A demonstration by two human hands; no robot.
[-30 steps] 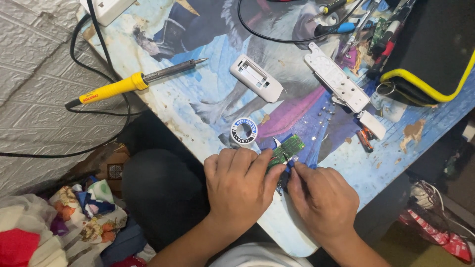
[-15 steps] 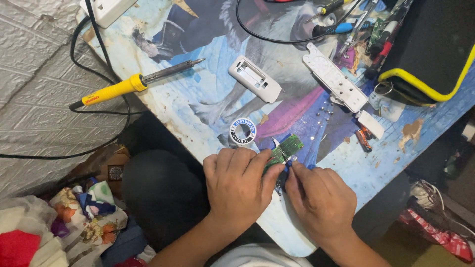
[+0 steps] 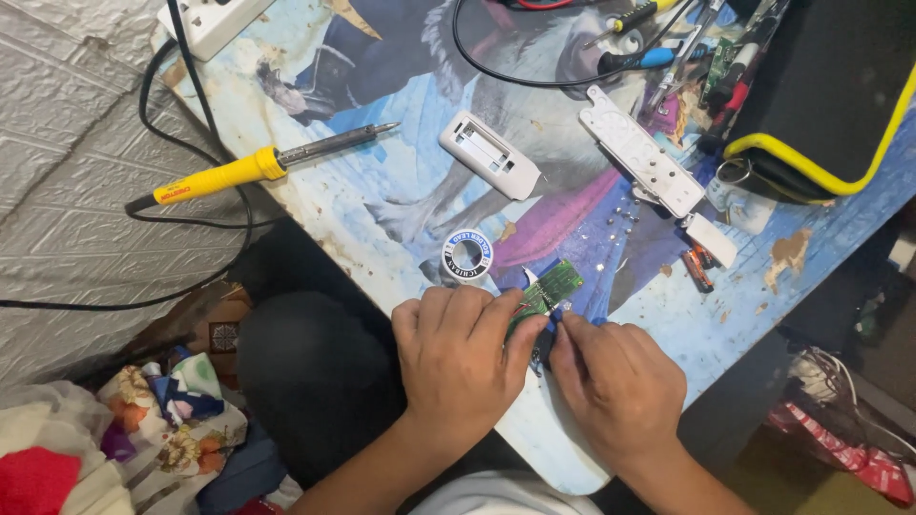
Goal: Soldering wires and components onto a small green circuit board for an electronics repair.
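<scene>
A small green circuit board [image 3: 551, 286] sticks out between my two hands near the table's front edge. My left hand [image 3: 460, 351] grips its near end with curled fingers. My right hand [image 3: 618, 386] pinches something dark and thin against the board's lower right side; what it is stays hidden under the fingers. A small spool of solder wire [image 3: 468, 255] lies just beyond my left hand. Further left rests a soldering iron with a yellow handle [image 3: 253, 167], tip pointing right.
Two white plastic shells, a short one [image 3: 489, 154] and a long one [image 3: 639, 151], lie on the picture-covered table [image 3: 401, 205]. A black case with yellow trim [image 3: 821, 91], screwdrivers [image 3: 639, 38], cables and a white power strip [image 3: 212, 21] crowd the far side. Small batteries [image 3: 697, 267] lie at right.
Both hands stay on the circuit board; the fingers shift slightly. The view drifts a little, nothing on the table has moved.
</scene>
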